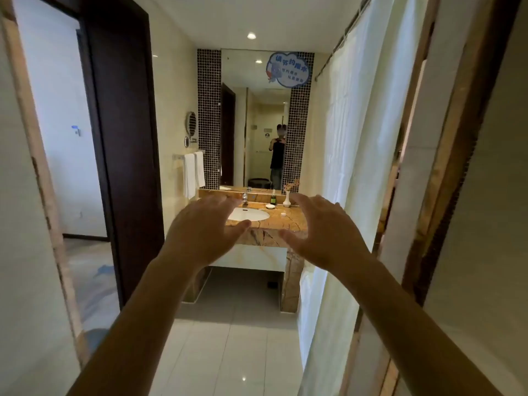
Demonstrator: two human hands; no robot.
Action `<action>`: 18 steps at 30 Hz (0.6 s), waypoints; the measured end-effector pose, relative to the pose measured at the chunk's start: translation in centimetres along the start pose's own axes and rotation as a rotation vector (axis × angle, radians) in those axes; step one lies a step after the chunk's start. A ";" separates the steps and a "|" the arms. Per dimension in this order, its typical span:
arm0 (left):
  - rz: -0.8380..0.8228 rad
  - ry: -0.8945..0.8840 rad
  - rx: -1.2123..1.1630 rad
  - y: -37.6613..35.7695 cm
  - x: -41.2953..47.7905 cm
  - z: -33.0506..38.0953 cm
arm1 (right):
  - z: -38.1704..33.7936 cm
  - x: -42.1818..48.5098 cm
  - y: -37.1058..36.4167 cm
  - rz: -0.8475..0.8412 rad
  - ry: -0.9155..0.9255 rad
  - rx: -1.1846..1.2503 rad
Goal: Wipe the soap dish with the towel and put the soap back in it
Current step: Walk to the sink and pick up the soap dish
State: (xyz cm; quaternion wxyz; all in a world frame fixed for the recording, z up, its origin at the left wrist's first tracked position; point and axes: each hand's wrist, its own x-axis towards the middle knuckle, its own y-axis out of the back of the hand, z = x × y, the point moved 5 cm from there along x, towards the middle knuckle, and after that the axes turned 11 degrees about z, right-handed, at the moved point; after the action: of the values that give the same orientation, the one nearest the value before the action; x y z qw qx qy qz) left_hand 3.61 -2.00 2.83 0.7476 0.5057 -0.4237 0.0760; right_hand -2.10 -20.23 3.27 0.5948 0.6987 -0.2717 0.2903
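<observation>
I stand in a bathroom doorway, several steps from the vanity. A small white soap dish sits on the orange marble counter, right of the tap. A small white object, possibly the soap, lies on the counter in front of the dish. White towels hang on a wall rail left of the counter. My left hand and my right hand are stretched out ahead of me in the air, fingers spread, holding nothing, far short of the counter.
A white basin with a chrome tap is set in the counter. A dark bottle and a white vase stand at the back. A shower curtain hangs along the right, a dark door frame on the left. A mirror reflects a person.
</observation>
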 end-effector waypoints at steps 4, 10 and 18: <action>0.020 -0.006 0.020 -1.5 1.7 0.0 | 1.2 1.1 -0.5 -0.002 0.002 0.022; 0.027 -0.039 0.028 -5.2 4.3 -1.1 | 2.9 3.3 -3.4 0.006 -0.005 0.022; 0.020 -0.053 0.030 -10.8 10.4 -5.5 | 4.1 9.5 -9.4 -0.007 -0.029 -0.008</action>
State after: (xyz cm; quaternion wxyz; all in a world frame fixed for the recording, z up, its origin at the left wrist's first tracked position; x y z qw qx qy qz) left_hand 19.06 -5.92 1.98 0.7278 0.5144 -0.4470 0.0763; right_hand 11.51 -23.21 3.34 0.5946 0.7014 -0.2791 0.2769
